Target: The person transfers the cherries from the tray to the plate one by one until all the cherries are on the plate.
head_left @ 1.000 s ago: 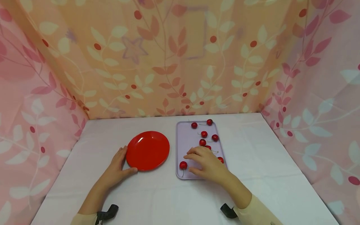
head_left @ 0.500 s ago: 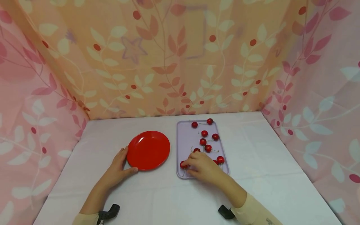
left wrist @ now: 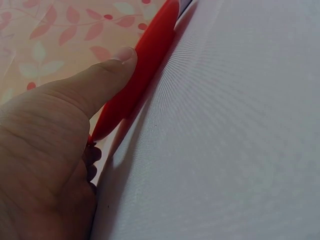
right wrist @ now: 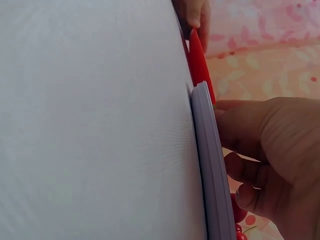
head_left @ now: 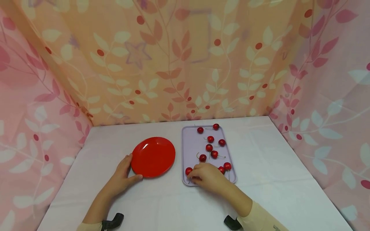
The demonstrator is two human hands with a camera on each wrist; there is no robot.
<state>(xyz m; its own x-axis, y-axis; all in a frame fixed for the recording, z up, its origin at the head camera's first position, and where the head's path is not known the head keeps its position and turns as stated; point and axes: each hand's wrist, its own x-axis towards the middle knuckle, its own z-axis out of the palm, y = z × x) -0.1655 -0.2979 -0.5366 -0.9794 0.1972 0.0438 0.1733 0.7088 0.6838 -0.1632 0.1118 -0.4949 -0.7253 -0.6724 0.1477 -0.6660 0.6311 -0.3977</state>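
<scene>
Head camera: mounted high, facing forward and down, covering the whole desk [head_left: 274,179] from a distance. Left wrist camera: set low at desk level, very close, looking along the red plate [left wrist: 145,65] rim. Right wrist camera: equally low and close, looking along the tray [right wrist: 207,165] edge. All three views share the plate

A white cloth covers the worktop [head_left: 274,166], lying smooth with faint creases. Patterned fabric hangs on three sides: a peach-orange curtain [head_left: 179,64] along the far edge, printed with pale and reddish leaves, thin stems and red berries, and pink curtains [head_left: 29,112] of the same print along the left and right edges. The light is soft and even, with only weak shadows.
</scene>
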